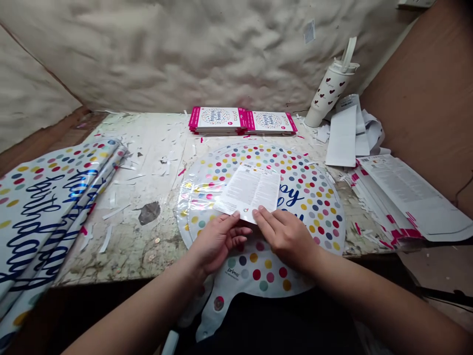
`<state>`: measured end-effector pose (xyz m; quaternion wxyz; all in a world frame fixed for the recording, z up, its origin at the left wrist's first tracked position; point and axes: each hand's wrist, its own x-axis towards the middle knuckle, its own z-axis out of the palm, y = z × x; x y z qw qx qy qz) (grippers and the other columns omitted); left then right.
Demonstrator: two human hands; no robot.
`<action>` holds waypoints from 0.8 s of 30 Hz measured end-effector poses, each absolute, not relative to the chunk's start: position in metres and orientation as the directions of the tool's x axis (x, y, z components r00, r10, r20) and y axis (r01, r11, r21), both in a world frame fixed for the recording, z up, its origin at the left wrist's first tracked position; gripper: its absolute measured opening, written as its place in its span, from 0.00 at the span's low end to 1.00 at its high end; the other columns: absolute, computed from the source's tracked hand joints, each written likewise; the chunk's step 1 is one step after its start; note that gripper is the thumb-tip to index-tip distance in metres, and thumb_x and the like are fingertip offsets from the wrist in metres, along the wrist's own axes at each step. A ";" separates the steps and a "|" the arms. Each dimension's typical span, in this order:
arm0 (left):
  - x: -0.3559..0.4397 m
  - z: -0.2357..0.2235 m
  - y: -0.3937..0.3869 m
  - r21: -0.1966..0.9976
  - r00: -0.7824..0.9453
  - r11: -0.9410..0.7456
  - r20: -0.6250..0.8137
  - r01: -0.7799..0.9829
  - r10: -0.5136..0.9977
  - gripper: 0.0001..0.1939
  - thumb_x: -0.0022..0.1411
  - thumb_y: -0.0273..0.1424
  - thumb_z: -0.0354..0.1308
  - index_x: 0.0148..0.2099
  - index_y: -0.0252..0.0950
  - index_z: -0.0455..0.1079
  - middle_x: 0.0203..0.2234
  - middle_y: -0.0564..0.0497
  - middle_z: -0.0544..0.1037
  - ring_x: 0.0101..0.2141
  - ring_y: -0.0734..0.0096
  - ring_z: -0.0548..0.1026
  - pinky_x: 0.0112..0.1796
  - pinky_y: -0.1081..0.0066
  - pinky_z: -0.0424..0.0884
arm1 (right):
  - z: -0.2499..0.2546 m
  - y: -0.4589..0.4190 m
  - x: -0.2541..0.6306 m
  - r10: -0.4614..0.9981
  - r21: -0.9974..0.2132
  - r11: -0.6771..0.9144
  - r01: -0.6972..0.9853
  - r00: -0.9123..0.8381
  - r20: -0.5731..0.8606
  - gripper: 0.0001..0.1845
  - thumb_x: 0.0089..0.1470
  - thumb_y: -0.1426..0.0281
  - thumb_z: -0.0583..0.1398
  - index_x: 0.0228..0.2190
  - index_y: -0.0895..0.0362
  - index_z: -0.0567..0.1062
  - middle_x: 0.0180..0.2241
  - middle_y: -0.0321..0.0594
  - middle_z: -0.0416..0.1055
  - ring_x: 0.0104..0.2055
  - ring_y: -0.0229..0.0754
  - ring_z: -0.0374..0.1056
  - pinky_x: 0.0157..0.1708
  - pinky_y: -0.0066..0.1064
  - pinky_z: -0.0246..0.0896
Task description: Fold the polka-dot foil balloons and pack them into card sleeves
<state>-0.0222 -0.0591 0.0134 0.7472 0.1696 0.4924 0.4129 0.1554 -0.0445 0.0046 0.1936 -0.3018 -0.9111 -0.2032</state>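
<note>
A round flat foil balloon (pixel 310 187) with coloured dots and blue lettering lies on the worn table (pixel 148 148), its neck hanging over the near edge. On it rests a white printed card (pixel 249 190). My left hand (pixel 216 241) pinches the card's near edge between thumb and fingers. My right hand (pixel 284 234) lies on the balloon beside it, fingertips pressed together on the card's near corner.
A stack of flat dotted balloons (pixel 40 207) lies at the left. Pink-edged packaged cards (pixel 240 120) sit at the back. A heart-patterned cup (pixel 327 93) and white paper sheets (pixel 345 135) stand back right; a pile of printed cards (pixel 402 195) lies at the right. Paper scraps litter the table.
</note>
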 end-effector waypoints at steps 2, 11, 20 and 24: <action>-0.018 0.010 -0.055 0.653 0.113 0.577 -0.609 -0.490 0.785 0.02 0.58 0.25 0.56 0.32 0.31 0.67 0.24 0.50 0.74 0.26 0.74 0.74 0.26 0.77 0.71 | 0.004 -0.049 0.155 0.463 0.261 0.730 0.631 -0.738 0.490 0.15 0.54 0.80 0.53 0.43 0.70 0.72 0.41 0.57 0.73 0.31 0.46 0.68 0.26 0.36 0.64; -0.018 0.008 -0.057 0.727 0.117 0.504 -0.514 -0.467 0.850 0.10 0.60 0.32 0.53 0.33 0.29 0.70 0.25 0.45 0.77 0.27 0.69 0.76 0.28 0.73 0.72 | 0.015 -0.036 0.161 0.712 -0.439 0.701 0.561 -0.581 0.394 0.18 0.55 0.67 0.56 0.47 0.60 0.68 0.40 0.45 0.73 0.37 0.42 0.68 0.37 0.33 0.66; -0.025 0.010 -0.055 0.798 0.068 0.524 -0.530 -0.298 0.845 0.11 0.58 0.34 0.54 0.33 0.30 0.69 0.23 0.45 0.78 0.25 0.69 0.76 0.26 0.74 0.71 | 0.035 -0.026 0.182 0.677 -0.668 0.611 0.425 -0.718 0.162 0.13 0.57 0.67 0.53 0.24 0.57 0.73 0.25 0.38 0.72 0.27 0.35 0.68 0.29 0.25 0.63; -0.020 0.014 -0.052 0.768 0.127 0.576 -0.565 -0.278 0.815 0.11 0.56 0.34 0.55 0.32 0.30 0.71 0.23 0.45 0.78 0.23 0.70 0.75 0.24 0.75 0.70 | 0.051 -0.035 0.229 0.808 -0.160 0.579 0.800 -0.588 -0.017 0.16 0.53 0.59 0.56 0.24 0.57 0.75 0.25 0.43 0.73 0.26 0.42 0.69 0.23 0.29 0.61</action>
